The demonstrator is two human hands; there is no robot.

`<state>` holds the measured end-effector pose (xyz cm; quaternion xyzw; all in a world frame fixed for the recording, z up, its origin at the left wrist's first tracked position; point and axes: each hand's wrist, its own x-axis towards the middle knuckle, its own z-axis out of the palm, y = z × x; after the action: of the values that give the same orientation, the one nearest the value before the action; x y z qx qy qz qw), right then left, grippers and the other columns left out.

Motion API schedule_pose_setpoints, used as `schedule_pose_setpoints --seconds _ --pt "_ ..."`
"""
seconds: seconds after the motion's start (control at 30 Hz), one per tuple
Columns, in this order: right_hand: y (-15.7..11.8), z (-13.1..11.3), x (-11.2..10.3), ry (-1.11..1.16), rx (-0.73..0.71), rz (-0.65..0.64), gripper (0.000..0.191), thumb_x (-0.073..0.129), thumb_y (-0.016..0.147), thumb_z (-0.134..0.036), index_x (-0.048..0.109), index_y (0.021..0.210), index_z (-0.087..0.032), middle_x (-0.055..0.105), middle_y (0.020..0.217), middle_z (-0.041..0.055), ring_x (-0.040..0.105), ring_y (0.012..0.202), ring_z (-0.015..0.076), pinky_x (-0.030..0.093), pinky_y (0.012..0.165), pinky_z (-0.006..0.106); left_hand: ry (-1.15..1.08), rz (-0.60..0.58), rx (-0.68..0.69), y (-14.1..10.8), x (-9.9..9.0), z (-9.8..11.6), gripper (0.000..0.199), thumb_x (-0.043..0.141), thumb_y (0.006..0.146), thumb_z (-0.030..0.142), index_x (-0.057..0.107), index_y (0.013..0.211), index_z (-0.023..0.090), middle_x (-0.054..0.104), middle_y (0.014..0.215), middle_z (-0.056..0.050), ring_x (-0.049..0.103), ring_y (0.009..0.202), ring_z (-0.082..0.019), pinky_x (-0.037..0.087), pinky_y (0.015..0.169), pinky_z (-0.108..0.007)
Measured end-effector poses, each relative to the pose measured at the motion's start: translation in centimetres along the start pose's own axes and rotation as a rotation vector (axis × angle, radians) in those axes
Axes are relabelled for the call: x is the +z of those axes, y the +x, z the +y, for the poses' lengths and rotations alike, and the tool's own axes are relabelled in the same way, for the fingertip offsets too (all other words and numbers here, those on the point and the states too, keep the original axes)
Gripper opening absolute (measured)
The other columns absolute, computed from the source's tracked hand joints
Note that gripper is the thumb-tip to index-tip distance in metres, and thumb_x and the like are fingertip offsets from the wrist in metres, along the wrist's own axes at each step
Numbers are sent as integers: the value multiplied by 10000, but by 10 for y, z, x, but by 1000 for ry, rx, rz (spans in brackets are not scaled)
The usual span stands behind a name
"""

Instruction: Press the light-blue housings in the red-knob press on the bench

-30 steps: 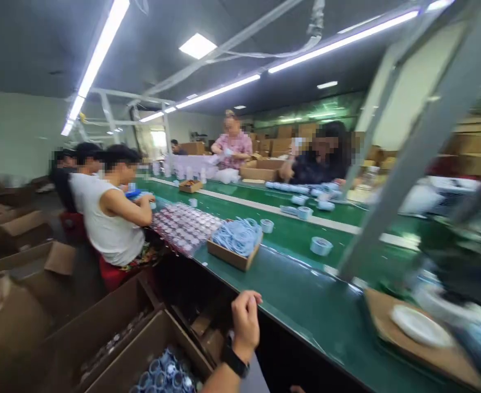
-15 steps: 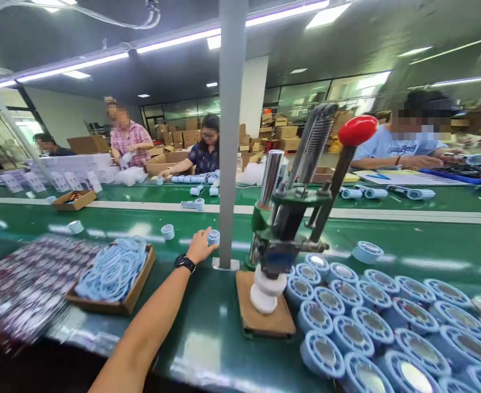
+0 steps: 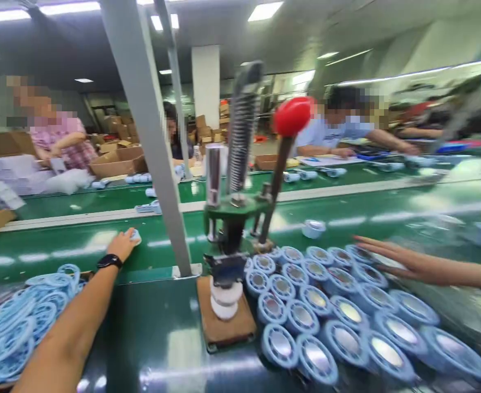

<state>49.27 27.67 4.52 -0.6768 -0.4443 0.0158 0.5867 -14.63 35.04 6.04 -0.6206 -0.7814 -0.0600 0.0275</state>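
My left hand (image 3: 122, 245), with a dark watch on its wrist, reaches far out over the green conveyor belt (image 3: 72, 240). Its fingers close round a small light-blue round part (image 3: 135, 236). On the right, my right hand (image 3: 408, 261) comes in from the side with its fingers stretched out, blurred, over the back of a pile of light-blue round housings (image 3: 316, 299). Between the two arms stands a hand press (image 3: 228, 262) with a red knob (image 3: 293, 116) on its lever and white round blocks (image 3: 226, 299) over a brown base.
Light-blue rings (image 3: 23, 322) lie heaped at the lower left. A grey post (image 3: 150, 125) rises beside the press. One housing (image 3: 313, 228) sits alone on the belt. Clear plastic (image 3: 461, 273) is at the right. Several people work across the belt, one in a pink shirt (image 3: 62, 134).
The view has swung right, so the press and post sit farther left. My left hand still holds the small blue part. My right hand has come into view over the housings.
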Motion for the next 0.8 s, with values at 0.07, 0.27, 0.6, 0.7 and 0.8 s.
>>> schedule_pose_setpoints --seconds 0.07,0.27,0.6,0.7,0.8 --pt "7 -9 -41 -49 -42 -273 745 73 1028 -455 694 766 -138 671 878 52 681 908 94 511 970 345 7 -10 33 -4 -2 -6 500 399 961 411 462 1379 143 608 1126 -192 600 1003 -347 442 891 -452" --pt "-19 -55 -62 -234 -115 -482 397 407 996 -399 695 824 -186 671 916 48 647 940 165 518 971 414 -12 43 159 -56 -17 35 546 302 981 497 400 1407 170 592 1100 -160 607 1001 -316 450 842 -358" --pt "54 -76 53 -618 13 -534 437 590 945 -363 522 1316 -142 506 1328 117 525 1209 234 471 1028 467 181 122 263 -197 23 52 491 347 947 368 490 1404 257 645 1072 -110 642 993 -292 501 755 -342" --pt "73 -33 53 -709 85 -590 436 598 942 -348 522 1320 -144 496 1344 118 522 1218 237 478 1025 466 144 140 210 -201 33 44 462 434 887 389 579 1322 326 660 1094 -91 632 1012 -310 519 769 -370" --pt "89 -6 66 -746 50 -691 407 584 952 -350 536 1293 -133 531 1292 115 553 1169 216 500 998 437 135 133 196 -200 28 47 469 438 891 407 586 1327 315 661 1083 -93 629 996 -311 525 762 -380"
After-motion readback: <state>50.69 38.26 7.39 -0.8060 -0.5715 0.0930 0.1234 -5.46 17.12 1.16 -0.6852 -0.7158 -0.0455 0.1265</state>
